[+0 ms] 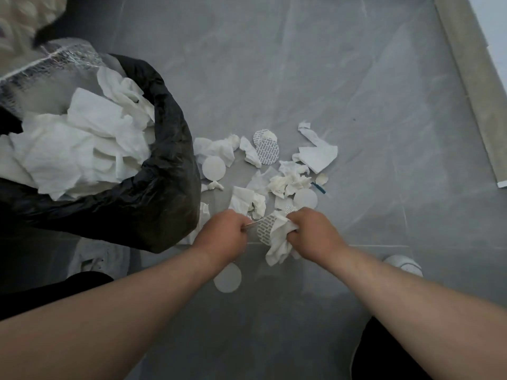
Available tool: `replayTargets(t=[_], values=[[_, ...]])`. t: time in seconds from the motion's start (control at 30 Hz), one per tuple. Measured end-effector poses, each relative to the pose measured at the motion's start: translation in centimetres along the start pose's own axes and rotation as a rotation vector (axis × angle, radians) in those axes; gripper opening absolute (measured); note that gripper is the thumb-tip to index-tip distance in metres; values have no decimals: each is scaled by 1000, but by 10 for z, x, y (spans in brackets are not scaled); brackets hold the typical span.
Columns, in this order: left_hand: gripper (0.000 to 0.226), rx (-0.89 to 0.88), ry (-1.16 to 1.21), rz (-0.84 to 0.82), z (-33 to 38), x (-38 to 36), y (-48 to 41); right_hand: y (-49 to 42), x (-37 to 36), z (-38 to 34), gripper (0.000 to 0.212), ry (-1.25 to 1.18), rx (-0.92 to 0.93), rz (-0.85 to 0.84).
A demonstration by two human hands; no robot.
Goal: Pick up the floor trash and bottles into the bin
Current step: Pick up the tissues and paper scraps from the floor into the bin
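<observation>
A bin lined with a black bag [164,204] stands at the left, heaped with white tissues [82,138]. On the grey floor beside it lies a scatter of crumpled tissue scraps [285,182] and round white seal discs [213,168], some printed [267,153]. My right hand [312,234] grips a bunch of white tissue [279,242] with a printed disc [265,229] against it. My left hand [222,234] pinches a thin flat piece at the edge of that printed disc. One more white disc [227,278] lies under my left wrist. No bottle shows.
A pale skirting strip [472,86] runs along the wall at the right. My white shoe [403,264] is on the floor near my right forearm, another shoe [98,259] lies below the bin. A crinkled clear wrapper [55,61] sits at the bin's far rim.
</observation>
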State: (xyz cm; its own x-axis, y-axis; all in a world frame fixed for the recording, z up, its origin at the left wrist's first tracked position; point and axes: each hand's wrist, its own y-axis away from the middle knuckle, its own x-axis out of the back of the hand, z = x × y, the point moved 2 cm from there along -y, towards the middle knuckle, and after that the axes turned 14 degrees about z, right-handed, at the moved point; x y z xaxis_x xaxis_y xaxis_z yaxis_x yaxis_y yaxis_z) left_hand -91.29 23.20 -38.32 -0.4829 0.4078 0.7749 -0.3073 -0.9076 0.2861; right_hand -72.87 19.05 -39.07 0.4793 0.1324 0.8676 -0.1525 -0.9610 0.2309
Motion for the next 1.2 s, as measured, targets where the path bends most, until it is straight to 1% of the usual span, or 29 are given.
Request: replayTargets(t=[0.1,0.17,0.23,0.27,0.37,0.4,0.43,0.5,0.57,0.67,0.73,0.77,0.8,0.87,0.93,0.97,1.0,1.07,1.13,1.17,1.2], values=[[30,53,110,113,41,30,-10,-25,57,-11,10,39,35,52],[32,98,191,190,68,61,-19,-38,102,-26,26,66,78,101],[30,88,245,233,93,99,-26,-45,147,-47,36,88,117,174],[26,74,256,235,103,120,-27,-44,168,-58,33,76,119,212],[20,21,250,232,123,186,-23,-37,218,-92,9,-18,105,320],[18,18,229,247,124,208,-19,-33,228,-103,6,-64,105,348],[16,17,205,273,121,230,-15,-29,236,-114,9,-109,109,367],[15,36,210,339,105,272,-7,-24,242,-137,12,-173,114,371],[16,93,257,394,73,305,1,-22,239,-159,11,-242,102,347],[14,221,323,480,10,327,10,-26,219,-189,10,-340,87,294],[10,292,396,521,-30,322,13,-31,201,-205,13,-381,77,263],[11,299,422,526,-47,315,12,-34,192,-211,17,-394,72,254],[13,295,431,531,-62,306,10,-37,184,-217,21,-406,63,244],[16,274,448,566,-82,287,2,-43,171,-225,22,-421,43,242],[8,231,473,633,-94,272,-10,-50,162,-228,21,-432,18,250],[4,203,447,663,-97,268,-15,-53,158,-230,21,-436,4,247],[13,162,374,694,-101,265,-20,-56,153,-231,21,-432,-10,245],[37,57,122,706,-109,257,-29,-60,147,-233,21,-409,-36,245],[65,53,-175,628,-115,250,-31,-62,141,-235,22,-397,-46,228],[76,58,-245,592,-117,246,-30,-62,138,-237,22,-388,-43,214],[81,53,-242,573,-118,244,-27,-63,136,-239,23,-377,-38,204]])
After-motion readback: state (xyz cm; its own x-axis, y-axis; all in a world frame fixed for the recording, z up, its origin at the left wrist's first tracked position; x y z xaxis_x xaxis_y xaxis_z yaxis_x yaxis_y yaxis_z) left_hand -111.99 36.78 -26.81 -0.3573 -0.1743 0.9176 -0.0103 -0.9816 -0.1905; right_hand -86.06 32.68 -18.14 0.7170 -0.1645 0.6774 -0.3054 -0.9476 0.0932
